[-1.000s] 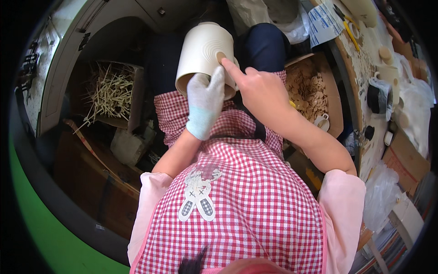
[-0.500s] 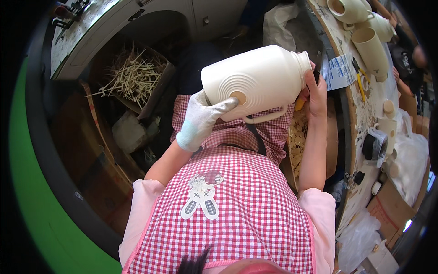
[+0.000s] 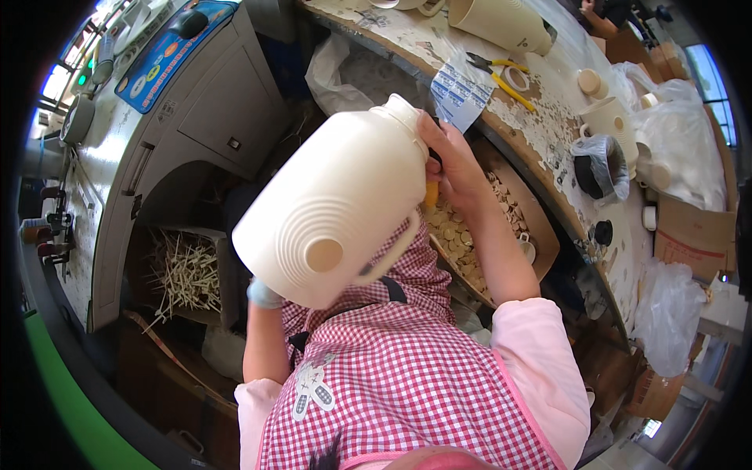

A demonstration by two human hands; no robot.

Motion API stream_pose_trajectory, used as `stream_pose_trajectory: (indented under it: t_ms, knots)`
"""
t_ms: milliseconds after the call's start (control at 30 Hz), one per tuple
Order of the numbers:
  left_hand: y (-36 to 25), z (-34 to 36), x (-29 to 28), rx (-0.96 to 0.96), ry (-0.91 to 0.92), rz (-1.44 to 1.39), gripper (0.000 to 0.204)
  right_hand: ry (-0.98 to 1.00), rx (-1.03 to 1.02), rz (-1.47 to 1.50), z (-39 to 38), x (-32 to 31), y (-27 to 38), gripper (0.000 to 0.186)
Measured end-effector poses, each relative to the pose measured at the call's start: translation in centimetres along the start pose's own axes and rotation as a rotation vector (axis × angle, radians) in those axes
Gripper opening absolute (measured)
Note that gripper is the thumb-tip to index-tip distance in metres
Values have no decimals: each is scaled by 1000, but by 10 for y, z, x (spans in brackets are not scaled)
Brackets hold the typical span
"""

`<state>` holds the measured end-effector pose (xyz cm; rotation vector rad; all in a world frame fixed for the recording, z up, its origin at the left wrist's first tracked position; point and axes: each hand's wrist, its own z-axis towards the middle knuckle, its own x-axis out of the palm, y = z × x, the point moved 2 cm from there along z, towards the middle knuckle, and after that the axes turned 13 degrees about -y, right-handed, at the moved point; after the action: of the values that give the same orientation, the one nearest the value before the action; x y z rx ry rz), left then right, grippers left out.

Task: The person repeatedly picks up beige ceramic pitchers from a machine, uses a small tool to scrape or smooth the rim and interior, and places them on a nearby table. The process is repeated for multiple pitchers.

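Cream jug (image 3: 345,188), one: centre frame, tilted; neck grasped by right hand (image 3: 454,160), apparently so its tan disc (image 3: 324,255) faces the wearer. Left hand (image 3: 265,295): gloved, mostly hidden behind the base; grip cannot be told.

Cream handled jug body (image 3: 337,188), smooth and matte, held at slant left of frame centre. Narrow stepped neck (image 3: 398,110) tipped toward upper right, broad base end turned toward lower left. Tan round disc (image 3: 324,255) set low on side facing camera, ringed by raised concentric ridges (image 3: 307,222). Loop handle (image 3: 395,252) carried along lower-right flank. Yellow-orange item (image 3: 431,193) mostly hidden beside jug's right edge, below neck; its kind cannot be told.
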<state>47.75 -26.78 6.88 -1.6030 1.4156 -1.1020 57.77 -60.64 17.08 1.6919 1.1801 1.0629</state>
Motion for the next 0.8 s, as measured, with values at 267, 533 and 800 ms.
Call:
stream_pose_trajectory:
  t_ms: [267, 533, 800]
  knots:
    - [-56, -42, -110, 267, -574, 328, 47, -846, -678, -1615, 139, -286, 51, 63]
    - [-286, -112, -359, 954, -1673, 851, 42, -837, -1141, -1679, 102, -228, 44, 43]
    - [-369, -42, -570, 670, -1516, 670, 64, -122, -1056, -1112, 34, 30, -7, 27]
